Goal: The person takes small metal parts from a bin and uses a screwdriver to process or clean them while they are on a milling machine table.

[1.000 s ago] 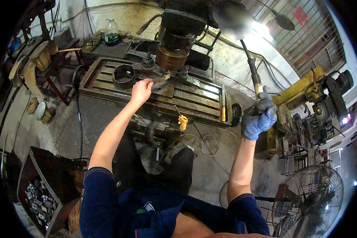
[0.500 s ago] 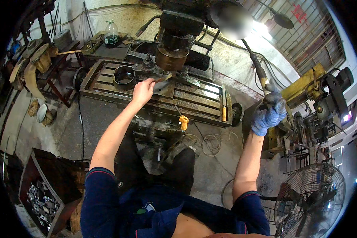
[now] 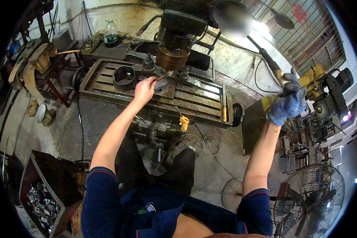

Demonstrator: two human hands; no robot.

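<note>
Brush in left grip, bristles beyond

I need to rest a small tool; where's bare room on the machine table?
The machine table looks bare between the grey plate and the yellow-handled tool. Left of that, the round pot, left hand and brush crowd it.

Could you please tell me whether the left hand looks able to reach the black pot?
Probably yes: nothing visible stands between the left hand and the nearby black pot, though that hand grips a slim brush-like tool.
</note>
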